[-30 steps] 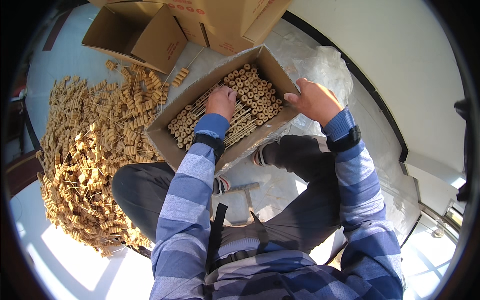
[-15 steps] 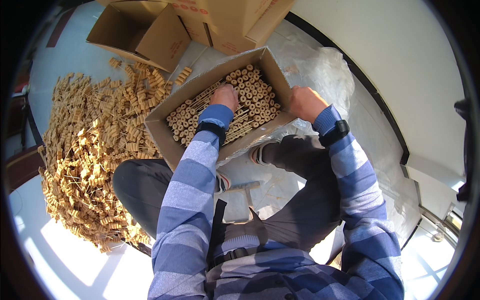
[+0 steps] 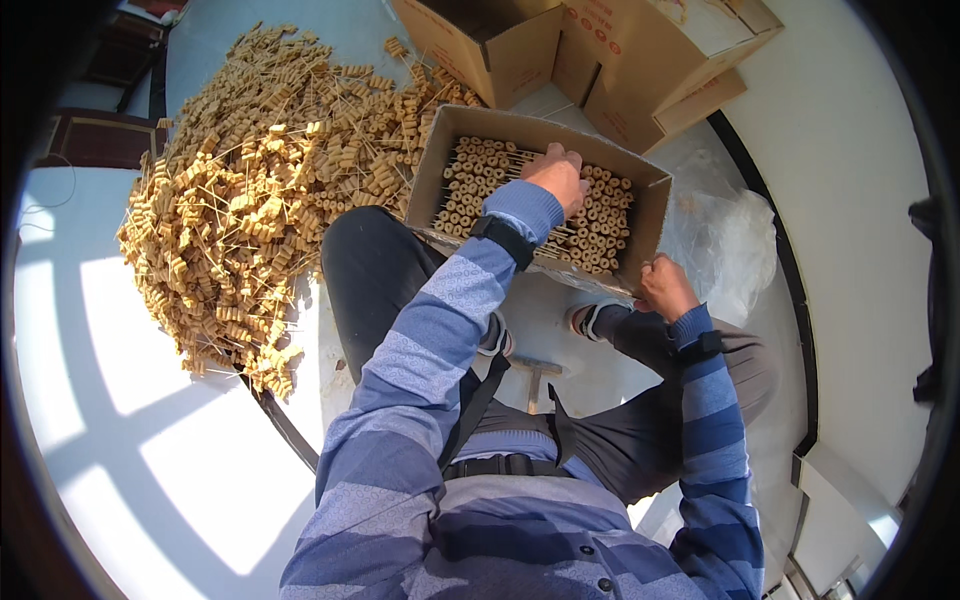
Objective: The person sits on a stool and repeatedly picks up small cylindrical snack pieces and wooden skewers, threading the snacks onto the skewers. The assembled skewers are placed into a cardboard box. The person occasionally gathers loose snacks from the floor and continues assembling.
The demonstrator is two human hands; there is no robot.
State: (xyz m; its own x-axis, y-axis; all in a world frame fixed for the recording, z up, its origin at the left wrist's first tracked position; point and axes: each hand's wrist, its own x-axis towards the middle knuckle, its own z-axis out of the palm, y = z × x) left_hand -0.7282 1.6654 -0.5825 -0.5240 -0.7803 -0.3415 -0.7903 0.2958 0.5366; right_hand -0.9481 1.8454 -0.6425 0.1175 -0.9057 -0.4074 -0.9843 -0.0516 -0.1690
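Note:
An open cardboard box (image 3: 655, 200) stands tilted between my knees. Inside are packed rows of tan ribbed pieces on thin sticks (image 3: 604, 210), their round ends with a centre hole facing up. Bare sticks run between a left and a right group. My left hand (image 3: 560, 178) reaches into the box onto the middle of these skewers; its fingers curl down and the tips are hidden, so I cannot tell whether it grips any. At the near right corner my right hand (image 3: 666, 287) is closed on the box's rim.
A large heap of the same loose skewers (image 3: 250, 200) lies left of the box. Beyond it stand an open carton (image 3: 525, 55) and further cartons (image 3: 625, 90). Clear plastic sheeting (image 3: 735, 235) lies to the right by a white wall (image 3: 850, 200). A wooden T-shaped piece (image 3: 536, 370) lies between my feet.
The view has shifted, so the box now appears further right and turned. My right hand has moved along the rim to the near right corner. My left hand remains inside the box.

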